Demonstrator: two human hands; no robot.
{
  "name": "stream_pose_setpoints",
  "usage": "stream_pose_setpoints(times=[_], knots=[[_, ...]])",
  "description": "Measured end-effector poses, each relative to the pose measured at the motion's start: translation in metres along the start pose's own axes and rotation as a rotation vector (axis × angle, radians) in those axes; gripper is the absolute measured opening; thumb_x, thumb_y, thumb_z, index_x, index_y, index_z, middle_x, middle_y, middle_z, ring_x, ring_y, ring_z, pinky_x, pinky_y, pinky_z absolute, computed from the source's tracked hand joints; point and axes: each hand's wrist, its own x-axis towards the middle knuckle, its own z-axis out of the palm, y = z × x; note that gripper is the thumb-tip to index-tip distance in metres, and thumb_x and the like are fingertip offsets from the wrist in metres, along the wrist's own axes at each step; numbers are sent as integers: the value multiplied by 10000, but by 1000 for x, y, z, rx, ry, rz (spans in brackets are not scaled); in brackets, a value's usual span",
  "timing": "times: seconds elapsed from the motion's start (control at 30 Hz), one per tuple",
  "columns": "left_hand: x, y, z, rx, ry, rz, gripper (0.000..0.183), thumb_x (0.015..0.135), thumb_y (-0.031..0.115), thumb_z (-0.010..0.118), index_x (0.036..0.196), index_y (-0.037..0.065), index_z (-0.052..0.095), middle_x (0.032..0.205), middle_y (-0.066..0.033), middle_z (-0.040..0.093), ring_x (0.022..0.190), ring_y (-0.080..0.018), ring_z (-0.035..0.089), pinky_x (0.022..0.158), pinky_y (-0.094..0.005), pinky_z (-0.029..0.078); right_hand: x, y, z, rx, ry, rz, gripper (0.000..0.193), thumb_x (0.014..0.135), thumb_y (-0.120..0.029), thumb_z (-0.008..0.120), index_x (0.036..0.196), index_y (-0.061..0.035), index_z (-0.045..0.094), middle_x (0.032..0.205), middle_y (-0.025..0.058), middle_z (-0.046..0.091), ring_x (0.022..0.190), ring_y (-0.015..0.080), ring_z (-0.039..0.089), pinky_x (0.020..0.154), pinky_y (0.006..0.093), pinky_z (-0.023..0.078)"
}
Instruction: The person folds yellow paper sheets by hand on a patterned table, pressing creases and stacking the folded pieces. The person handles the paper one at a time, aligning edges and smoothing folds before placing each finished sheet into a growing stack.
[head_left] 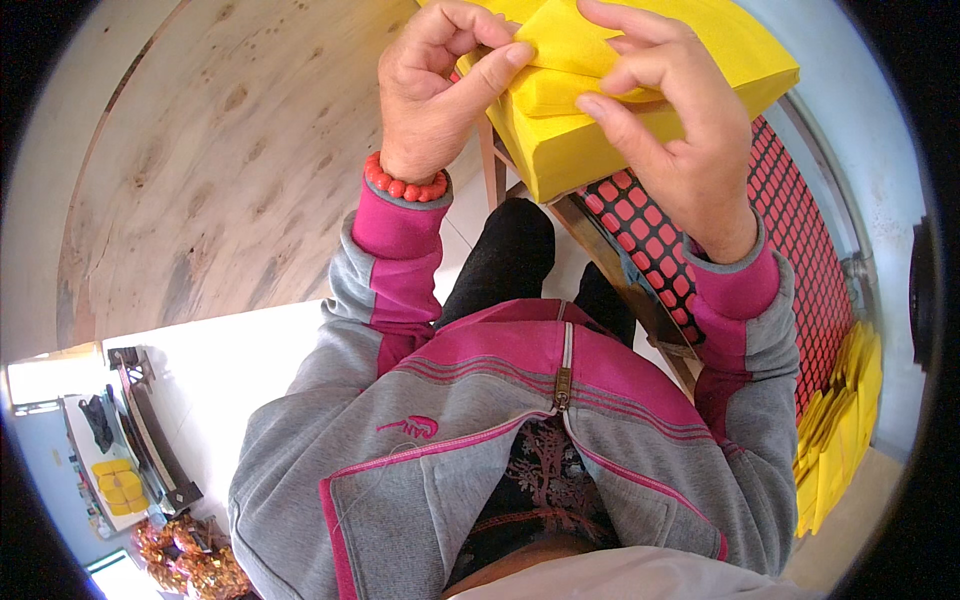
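A stack of yellow cloth pieces (570, 155), looking like non-woven fabric, lies at the top of the view with a loose folded top layer (560, 90). My left hand (440, 85), wearing a red bead bracelet (404, 184) at its wrist, pinches the upper yellow cloth (568, 45) between thumb and forefinger. Over the right part of the same stack, my right hand (690, 125) has its fingers curved and spread. Its thumb tip rests at the folded edge, apart from the forefinger. What lies under the right fingers is partly hidden.
A wooden board (220, 150) spans the left side. Right of my legs stands a surface with a red and black grid cover (800, 220), beside a pale wall. More yellow cloth pieces (840, 430) lie at the lower right. Shiny orange-gold bundles (190, 560) sit at the lower left.
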Motion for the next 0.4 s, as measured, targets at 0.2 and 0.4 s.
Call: stream_pose_setpoints(times=[0.2, 0.4], knots=[[-4, -2, -6, 13, -10, 0, 119, 944, -30, 614, 1058, 0, 628, 1086, -104, 700, 1051, -171, 647, 938, -301, 491, 3, -1, 1, -13, -42, -68, 138, 807, -1, 744, 906, 14, 649, 1161, 255, 655, 921, 307, 693, 806, 330, 558], [1, -2, -21, -51, -251, 74, 272, 905, 126, 677, 1132, -23, 665, 1162, -163, 687, 1238, -268, 573, 1160, -414, 321, -2, -1, 3, 35, -66, 25, 130, 834, -10, 724, 937, 12, 648, 1169, 251, 661, 941, 303, 693, 797, 333, 552]])
